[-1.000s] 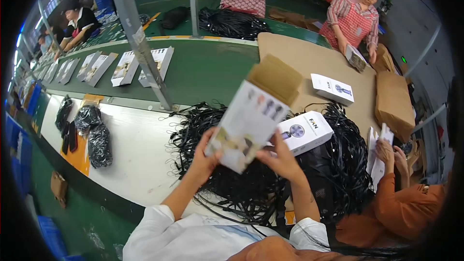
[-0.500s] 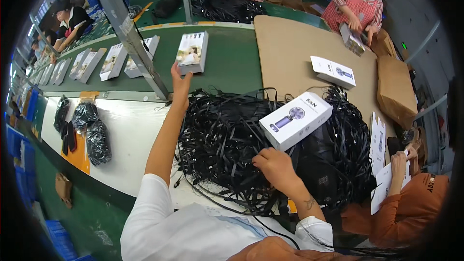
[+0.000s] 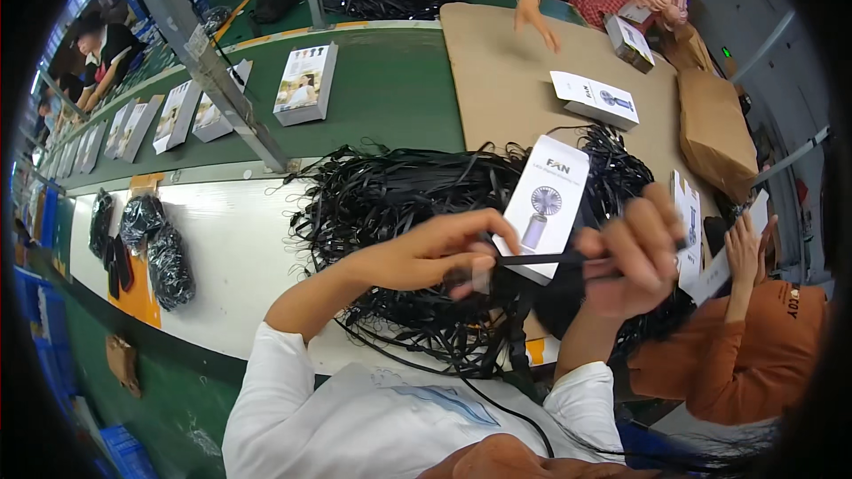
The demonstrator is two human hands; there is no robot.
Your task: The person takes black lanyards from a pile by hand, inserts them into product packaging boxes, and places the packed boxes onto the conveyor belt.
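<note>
A short black strap [image 3: 537, 259] is stretched between my two hands, in front of a white fan box [image 3: 548, 186]. My left hand [image 3: 435, 253] pinches its left end between thumb and fingers; a small pale bit shows at the fingertips. Blurred by motion, my right hand [image 3: 635, 253] is closed around the strap's other end. The box lies tilted on a big heap of black straps and cords [image 3: 399, 191], its printed fan picture facing up. My hands cover part of the box's lower end.
Printed boxes [image 3: 306, 84] stand in a row on the green belt [image 3: 382, 89], behind a metal post [image 3: 200, 62]. Black bundles [image 3: 169, 257] lie on the white table [image 3: 231, 239]. Another fan box [image 3: 596, 98] rests on cardboard [image 3: 488, 62]. Co-workers are across and at right.
My left hand has left the box on the belt and come to the middle. My right hand has risen, and both now hold the strap. The near fan box has turned more lengthwise.
</note>
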